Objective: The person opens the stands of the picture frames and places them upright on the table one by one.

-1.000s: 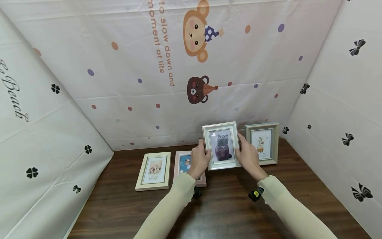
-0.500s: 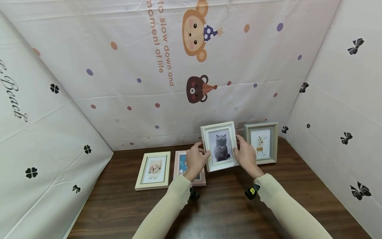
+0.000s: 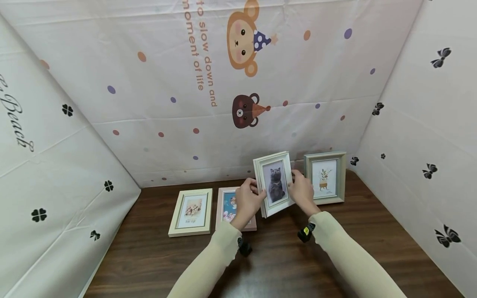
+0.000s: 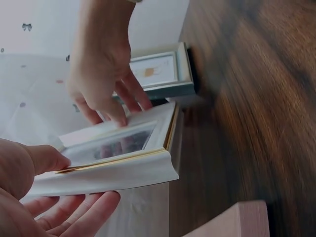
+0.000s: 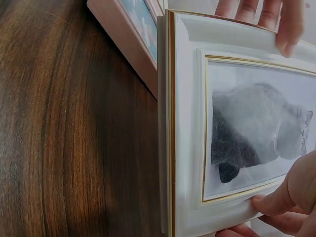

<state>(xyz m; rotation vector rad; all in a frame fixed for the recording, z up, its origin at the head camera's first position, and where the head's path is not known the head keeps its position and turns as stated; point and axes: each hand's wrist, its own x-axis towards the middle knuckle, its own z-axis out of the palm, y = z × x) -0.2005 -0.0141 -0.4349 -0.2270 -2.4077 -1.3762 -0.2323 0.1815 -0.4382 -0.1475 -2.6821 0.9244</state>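
A white picture frame with a gold inner line and a grey cat photo [image 3: 275, 184] is held upright between both hands, turned slightly to the right. My left hand [image 3: 249, 200] grips its left side, thumb on the front and fingers behind, as the left wrist view shows. On the opposite side my right hand [image 3: 302, 192] holds the edge; in the right wrist view its thumb [image 5: 271, 200] presses the front border. Whether the lower edge touches the table is unclear. Partly behind my left hand lies a pink picture frame [image 3: 220, 207] with a blue picture.
A cream picture frame [image 3: 173, 219] with a flower picture lies at the left on the dark wooden table [image 3: 275, 265]. Right of my right hand, a grey-green frame [image 3: 342, 178] with a plant picture stands near the printed back wall [image 3: 167, 62].
The cat picture frame has turned so its face angles more to the right and looks narrower. Both hands still hold it; the right hand has shifted a little left.
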